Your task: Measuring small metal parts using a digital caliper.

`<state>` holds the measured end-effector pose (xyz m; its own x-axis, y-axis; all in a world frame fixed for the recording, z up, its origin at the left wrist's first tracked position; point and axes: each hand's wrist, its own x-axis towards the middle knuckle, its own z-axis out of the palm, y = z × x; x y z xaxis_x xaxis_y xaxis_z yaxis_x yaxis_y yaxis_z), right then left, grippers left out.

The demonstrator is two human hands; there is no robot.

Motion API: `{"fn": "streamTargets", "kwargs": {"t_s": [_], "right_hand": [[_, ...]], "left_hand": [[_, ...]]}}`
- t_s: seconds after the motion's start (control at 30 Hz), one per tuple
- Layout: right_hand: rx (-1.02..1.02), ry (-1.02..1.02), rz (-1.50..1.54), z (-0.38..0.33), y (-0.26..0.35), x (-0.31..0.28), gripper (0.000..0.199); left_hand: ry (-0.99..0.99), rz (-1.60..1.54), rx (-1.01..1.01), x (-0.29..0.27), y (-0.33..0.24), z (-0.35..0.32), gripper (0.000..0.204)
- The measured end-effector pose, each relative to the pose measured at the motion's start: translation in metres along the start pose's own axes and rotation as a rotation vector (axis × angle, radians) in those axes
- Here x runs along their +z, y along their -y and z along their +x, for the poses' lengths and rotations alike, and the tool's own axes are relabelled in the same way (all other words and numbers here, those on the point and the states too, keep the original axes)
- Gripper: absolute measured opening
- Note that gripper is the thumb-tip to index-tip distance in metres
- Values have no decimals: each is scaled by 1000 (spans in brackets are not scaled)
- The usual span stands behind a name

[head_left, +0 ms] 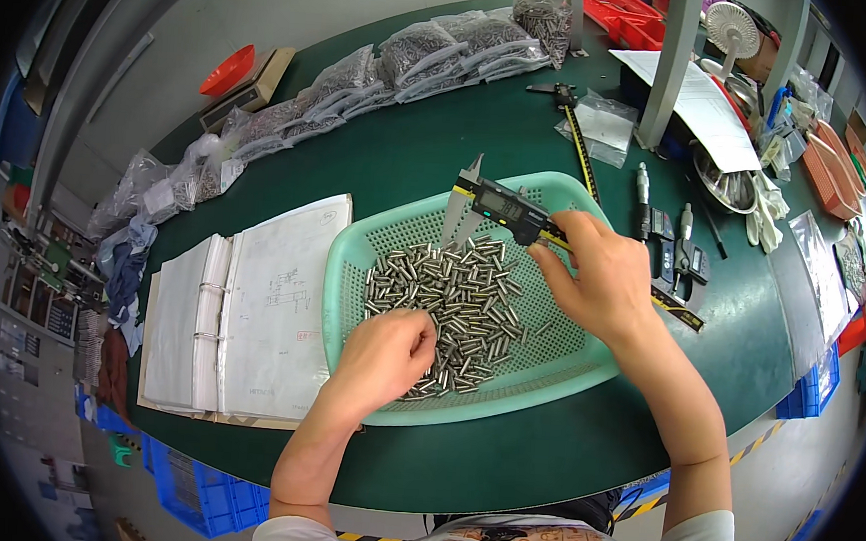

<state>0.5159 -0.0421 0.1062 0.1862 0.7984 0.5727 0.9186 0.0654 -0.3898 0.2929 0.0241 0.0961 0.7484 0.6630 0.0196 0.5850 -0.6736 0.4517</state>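
While open binder [252, 304] lies at 9 o'clock on green table [411, 150], left hand [386, 352] curls into pile of small shiny metal pins [456, 297], fingers bent on them; whether any pinched, cannot tell. Pins lie every direction in mint mesh tray [556, 362]. Right hand [601, 276] grips digital caliper [501, 207], long axis 10-to-4 o'clock, jaws slightly apart, pointing down over tray. Bagged pins [417, 51] at 12 o'clock.

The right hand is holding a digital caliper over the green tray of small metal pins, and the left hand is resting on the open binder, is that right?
Not quite. The head view shows the left hand down in the green tray on the small metal pins, not on the open binder beside it. The right hand does hold the digital caliper over the tray.
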Motion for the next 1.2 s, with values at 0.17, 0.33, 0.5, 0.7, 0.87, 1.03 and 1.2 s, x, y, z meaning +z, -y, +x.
{"fn": "streamTargets", "kwargs": {"t_s": [0.17,0.33,0.5,0.7,0.87,1.03,1.2], "right_hand": [[-29,-3,13,1,-1,2,26],[-126,-7,112,0,0,-2,27],[-166,29,110,0,1,-2,27],[-176,23,88,1,2,-1,26],[-182,2,66,0,2,-3,27],[-205,-39,50,0,-1,-4,28],[-150,-16,-12,1,1,-5,27]], "left_hand": [[-122,-592,-219,-1,0,7,10],[-152,-1060,-231,-11,4,9,18],[-148,-1189,-259,-15,6,8,19],[-85,-1253,-238,-16,10,5,21],[-74,-1328,-154,-17,9,5,18],[-122,-920,-125,-4,4,8,23],[5,172,141,6,-7,-1,33]]}}
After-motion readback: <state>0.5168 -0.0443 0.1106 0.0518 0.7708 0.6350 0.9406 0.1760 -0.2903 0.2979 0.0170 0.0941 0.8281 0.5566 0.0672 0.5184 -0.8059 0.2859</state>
